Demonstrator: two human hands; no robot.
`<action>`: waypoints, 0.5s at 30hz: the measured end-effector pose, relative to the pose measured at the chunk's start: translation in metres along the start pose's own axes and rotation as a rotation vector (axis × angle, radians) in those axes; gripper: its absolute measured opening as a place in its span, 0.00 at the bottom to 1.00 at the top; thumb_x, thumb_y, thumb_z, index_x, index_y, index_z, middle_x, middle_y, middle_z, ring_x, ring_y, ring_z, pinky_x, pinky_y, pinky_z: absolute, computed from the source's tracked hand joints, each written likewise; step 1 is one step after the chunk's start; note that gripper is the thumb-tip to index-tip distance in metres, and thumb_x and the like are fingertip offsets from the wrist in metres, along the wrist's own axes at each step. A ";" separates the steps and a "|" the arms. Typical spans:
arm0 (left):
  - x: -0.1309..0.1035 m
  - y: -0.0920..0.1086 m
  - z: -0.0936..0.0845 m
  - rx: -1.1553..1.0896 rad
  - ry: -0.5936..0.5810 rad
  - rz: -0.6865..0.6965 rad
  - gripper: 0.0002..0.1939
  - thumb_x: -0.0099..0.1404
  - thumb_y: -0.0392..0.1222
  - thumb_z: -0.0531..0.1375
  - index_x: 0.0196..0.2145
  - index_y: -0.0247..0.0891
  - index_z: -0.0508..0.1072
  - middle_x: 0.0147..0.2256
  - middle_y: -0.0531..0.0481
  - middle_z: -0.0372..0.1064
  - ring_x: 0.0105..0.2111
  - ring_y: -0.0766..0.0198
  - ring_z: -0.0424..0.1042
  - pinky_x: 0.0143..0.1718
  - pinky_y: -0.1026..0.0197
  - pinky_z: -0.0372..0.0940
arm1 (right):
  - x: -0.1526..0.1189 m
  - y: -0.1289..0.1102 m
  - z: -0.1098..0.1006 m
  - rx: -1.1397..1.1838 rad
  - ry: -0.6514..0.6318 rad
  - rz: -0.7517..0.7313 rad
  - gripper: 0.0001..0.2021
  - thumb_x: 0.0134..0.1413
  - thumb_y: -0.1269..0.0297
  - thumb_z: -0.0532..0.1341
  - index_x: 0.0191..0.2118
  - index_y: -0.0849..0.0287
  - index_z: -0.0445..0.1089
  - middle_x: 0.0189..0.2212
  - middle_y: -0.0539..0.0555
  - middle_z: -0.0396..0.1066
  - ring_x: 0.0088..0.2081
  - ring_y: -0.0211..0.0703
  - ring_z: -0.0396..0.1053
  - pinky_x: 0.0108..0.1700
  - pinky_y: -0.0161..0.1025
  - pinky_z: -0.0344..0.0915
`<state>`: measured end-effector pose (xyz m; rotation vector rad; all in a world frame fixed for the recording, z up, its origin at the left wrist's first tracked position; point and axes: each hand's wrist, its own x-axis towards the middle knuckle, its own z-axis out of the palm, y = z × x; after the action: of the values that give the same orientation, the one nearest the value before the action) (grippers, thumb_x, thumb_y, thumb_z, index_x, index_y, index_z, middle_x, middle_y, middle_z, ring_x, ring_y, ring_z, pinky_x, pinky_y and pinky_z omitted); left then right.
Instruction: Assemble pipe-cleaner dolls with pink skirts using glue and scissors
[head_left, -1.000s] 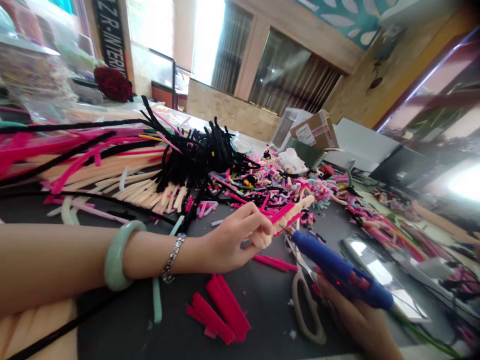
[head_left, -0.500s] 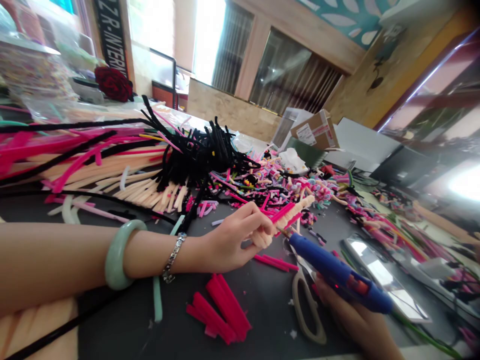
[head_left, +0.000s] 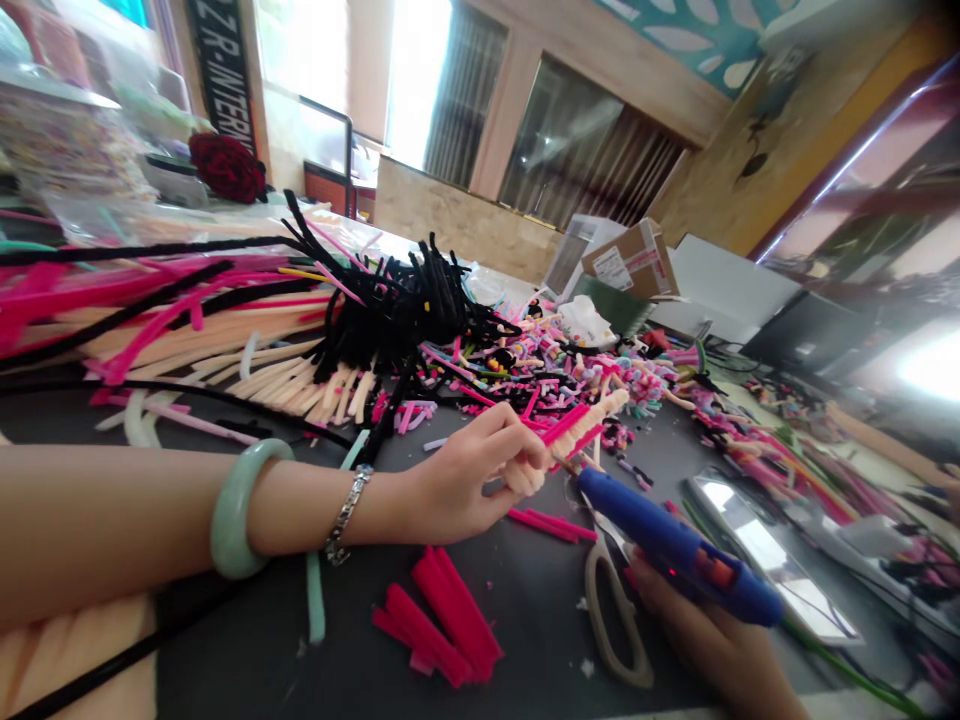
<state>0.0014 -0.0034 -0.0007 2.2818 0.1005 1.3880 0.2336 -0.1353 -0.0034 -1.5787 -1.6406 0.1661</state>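
Observation:
My left hand [head_left: 484,470] is closed round a cream and hot pink pipe cleaner piece [head_left: 585,425], whose far end points up and right. In my right hand [head_left: 694,615] is a blue hot glue gun [head_left: 675,540] with a small red light on its side. Its nozzle meets the underside of the pipe cleaner piece, just beyond my left fingers. Below the gun lie scissors [head_left: 615,620] with grey handles, partly covered by it. Short hot pink pipe cleaner lengths [head_left: 450,620] rest on the dark table [head_left: 300,680] under my left wrist.
Long cream pipe cleaners [head_left: 300,385] and a black bundle [head_left: 405,310] lie at the left and middle. Behind my left hand spreads a heap of coloured scraps [head_left: 517,350]. A phone [head_left: 772,555] lies at the right, with a cardboard box [head_left: 634,262] at the back.

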 end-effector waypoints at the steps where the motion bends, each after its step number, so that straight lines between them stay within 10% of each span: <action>1: 0.000 0.000 0.000 -0.001 -0.001 0.004 0.10 0.59 0.24 0.56 0.35 0.36 0.66 0.32 0.49 0.64 0.33 0.68 0.64 0.31 0.68 0.66 | 0.000 0.000 0.000 0.017 -0.006 0.016 0.14 0.49 0.49 0.63 0.25 0.54 0.70 0.17 0.49 0.70 0.19 0.41 0.66 0.21 0.36 0.66; 15: -0.002 -0.001 0.000 -0.029 -0.004 -0.003 0.09 0.60 0.25 0.56 0.35 0.36 0.64 0.33 0.49 0.62 0.34 0.69 0.65 0.33 0.68 0.67 | 0.000 0.003 0.000 0.059 0.026 0.064 0.14 0.48 0.50 0.64 0.25 0.56 0.69 0.18 0.49 0.68 0.19 0.40 0.66 0.22 0.35 0.65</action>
<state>0.0005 -0.0031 -0.0024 2.2591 0.0822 1.3749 0.2355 -0.1351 -0.0052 -1.5835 -1.5522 0.2247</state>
